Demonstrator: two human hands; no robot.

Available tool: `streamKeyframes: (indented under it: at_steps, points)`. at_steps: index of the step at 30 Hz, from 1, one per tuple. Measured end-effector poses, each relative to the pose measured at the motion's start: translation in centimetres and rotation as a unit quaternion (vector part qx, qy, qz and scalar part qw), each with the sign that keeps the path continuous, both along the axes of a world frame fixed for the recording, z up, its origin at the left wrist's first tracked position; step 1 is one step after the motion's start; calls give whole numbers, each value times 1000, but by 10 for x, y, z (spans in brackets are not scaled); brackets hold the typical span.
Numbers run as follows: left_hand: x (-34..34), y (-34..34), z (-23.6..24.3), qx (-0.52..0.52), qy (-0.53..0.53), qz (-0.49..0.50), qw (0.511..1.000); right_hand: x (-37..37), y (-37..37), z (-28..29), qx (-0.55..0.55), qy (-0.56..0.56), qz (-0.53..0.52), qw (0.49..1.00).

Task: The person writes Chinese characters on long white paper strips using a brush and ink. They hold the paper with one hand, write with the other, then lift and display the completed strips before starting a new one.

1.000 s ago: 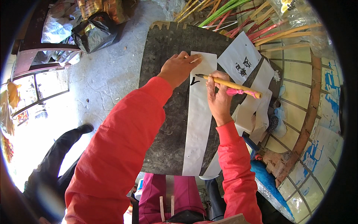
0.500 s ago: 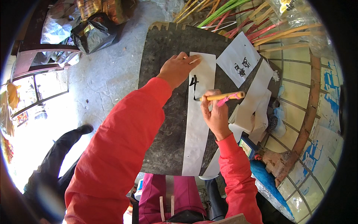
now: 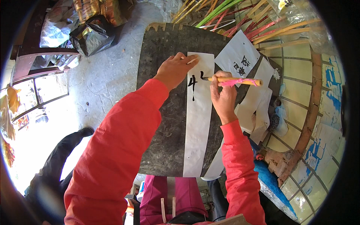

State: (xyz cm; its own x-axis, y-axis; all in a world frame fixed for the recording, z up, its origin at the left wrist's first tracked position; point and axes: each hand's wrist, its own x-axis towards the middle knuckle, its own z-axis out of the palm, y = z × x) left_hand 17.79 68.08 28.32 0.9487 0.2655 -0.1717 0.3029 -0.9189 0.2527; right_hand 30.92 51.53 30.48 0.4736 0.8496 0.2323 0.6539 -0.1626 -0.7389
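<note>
One black bag (image 3: 92,37) sits left of the dark board (image 3: 170,129). My left hand (image 3: 175,69) lies, fingers reaching out, on the white strip (image 3: 198,131) mid-board; my right hand (image 3: 224,96) clamps the brush (image 3: 245,81), which crosses before the written sheet (image 3: 235,48). Coloured sticks (image 3: 220,11) crowd the board's far-right edge.

Cracked grey floor (image 3: 123,63), yellowish tiles (image 3: 296,72) at right, maroon furniture (image 3: 45,51), bright light (image 3: 37,138) left

Strip (image 3: 196,127) on table (image 3: 167,150), sheet (image 3: 236,52) beside (right)
</note>
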Motion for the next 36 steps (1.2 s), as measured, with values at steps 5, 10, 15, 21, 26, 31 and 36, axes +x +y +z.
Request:
streamKeyframes:
  at_steps: [5,10,15,21,26,31,36]
  points:
    - [0,-1,-2,1,-2,0,1000,4,-2,1,31,-6,-34,999]
    - [0,-2,-1,0,-5,3,1000,-2,-9,1,36,50,-22,998]
    - [-1,-1,-2,-18,-18,4,1000,-5,-15,1,-12,-30,22,999]
    - [-1,-1,-2,-19,-21,3,1000,-1,-14,-1,37,-4,-20,999]
    - [-1,-2,-2,-29,-17,10,999,-6,-20,0,13,46,-20,999]
    - [-1,-2,-3,12,-17,0,1000,-1,-23,-1,29,-49,-2,998]
    - [-1,-2,-2,13,-15,-1,1000,-8,-34,1,52,-2,-55,997]
